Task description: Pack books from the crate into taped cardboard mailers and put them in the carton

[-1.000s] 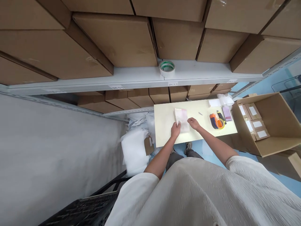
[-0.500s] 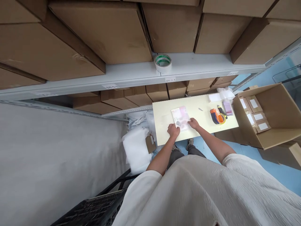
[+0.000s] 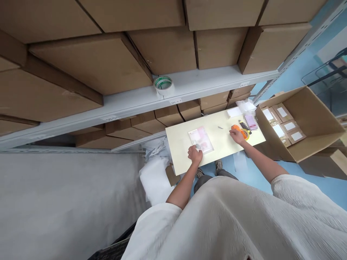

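Note:
On the pale yellow table point(image 3: 181, 144) lies a flat pink-and-white booklet point(image 3: 203, 137) with a printed cover. My left hand point(image 3: 195, 154) is curled at its near left edge, thumb toward the cover. Further right, my right hand point(image 3: 237, 136) is closed at the left side of an orange tape dispenser point(image 3: 239, 128), hiding part of it. A roll of yellow tape point(image 3: 247, 135) shows at the dispenser's right. Between booklet and dispenser lies a small grey blade-like piece point(image 3: 220, 127), too small to make out.
Behind the table a metal shelf point(image 3: 189, 86) bears cardboard boxes and a white tape roll point(image 3: 164, 86). An open carton point(image 3: 322, 122) with labelled small boxes stands right. A white box point(image 3: 234, 112) and a blurred purple pack point(image 3: 251, 121) lie at the table's far right. White packing sheets point(image 3: 154, 180) are left.
My right hand has left the booklet and moved right to the tape dispenser. My left hand stays at the booklet. The head view has shifted, showing more of the upper shelf.

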Demonstrator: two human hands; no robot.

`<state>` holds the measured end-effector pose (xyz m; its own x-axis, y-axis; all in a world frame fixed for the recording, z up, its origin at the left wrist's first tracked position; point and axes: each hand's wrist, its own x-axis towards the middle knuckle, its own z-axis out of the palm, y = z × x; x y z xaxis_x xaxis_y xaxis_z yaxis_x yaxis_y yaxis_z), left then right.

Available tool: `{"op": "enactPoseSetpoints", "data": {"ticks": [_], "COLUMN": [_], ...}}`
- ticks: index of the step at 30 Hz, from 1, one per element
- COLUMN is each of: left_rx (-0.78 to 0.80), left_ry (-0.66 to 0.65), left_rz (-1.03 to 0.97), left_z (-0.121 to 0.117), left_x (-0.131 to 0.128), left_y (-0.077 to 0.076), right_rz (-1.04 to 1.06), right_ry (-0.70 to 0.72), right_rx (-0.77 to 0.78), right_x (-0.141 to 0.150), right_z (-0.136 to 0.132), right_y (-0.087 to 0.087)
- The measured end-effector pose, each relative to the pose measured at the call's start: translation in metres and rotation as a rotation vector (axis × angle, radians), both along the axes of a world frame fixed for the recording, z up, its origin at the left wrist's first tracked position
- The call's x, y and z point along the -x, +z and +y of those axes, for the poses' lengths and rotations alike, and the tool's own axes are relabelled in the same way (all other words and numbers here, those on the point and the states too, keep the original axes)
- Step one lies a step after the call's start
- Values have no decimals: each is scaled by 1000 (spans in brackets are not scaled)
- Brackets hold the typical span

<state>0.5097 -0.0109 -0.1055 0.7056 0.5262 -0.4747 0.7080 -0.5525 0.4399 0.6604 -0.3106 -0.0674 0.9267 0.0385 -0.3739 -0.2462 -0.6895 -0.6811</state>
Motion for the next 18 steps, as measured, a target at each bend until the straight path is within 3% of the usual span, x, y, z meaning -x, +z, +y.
{"op": "enactPoseSetpoints", "data": {"ticks": [3, 8, 12, 18], "left_rx": [2, 5, -12, -55], "left_ry": [-49, -115, -148, -150], "left_rz": [-17, -16, -14, 15], "left_z": [-20, -51, -67, -76], "left_x": [-8, -24, -30, -32], "left_y": [4, 9, 11, 15], "right_rz": [9, 76, 126, 178], "right_ry": [-106, -98, -58, 14], "right_rx": [149, 343, 475, 523], "right_x": [-23, -51, -69, -96], "right_z": [-53, -112, -129, -125], "right_y": [11, 11, 1, -13]}}
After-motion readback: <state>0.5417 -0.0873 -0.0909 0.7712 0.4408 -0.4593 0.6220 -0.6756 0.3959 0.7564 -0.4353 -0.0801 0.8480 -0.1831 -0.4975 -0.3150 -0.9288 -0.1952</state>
